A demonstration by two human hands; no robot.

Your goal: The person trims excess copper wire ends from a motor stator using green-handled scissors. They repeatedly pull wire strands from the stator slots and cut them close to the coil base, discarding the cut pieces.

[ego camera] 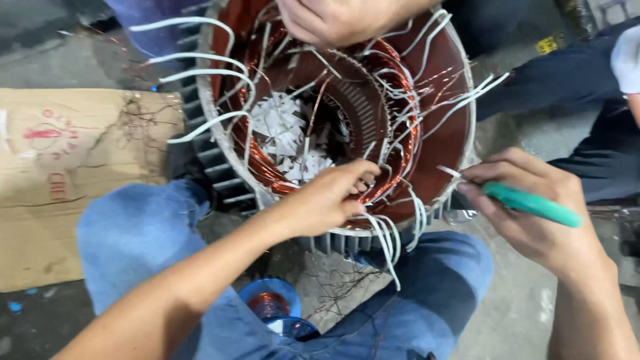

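A large electric motor stator [437, 143] with copper windings [280, 73] and several white sleeved leads [200, 73] lies between my knees. My left hand [327, 197] rests on the near rim, fingers pinching the copper coil and the white leads there. My right hand [533, 213] holds a green-handled tool [530, 202] just to the right of the rim, its thin tip pointing toward the winding. Another person's hand [333, 20] presses on the far side of the winding. Loose white paper pieces [287, 137] lie inside the bore.
A flattened cardboard sheet [73, 173] lies on the floor at left. A blue spool of copper wire [270, 307] sits between my legs, with wire scraps near it. The other person's dark trousers [573, 80] are at upper right.
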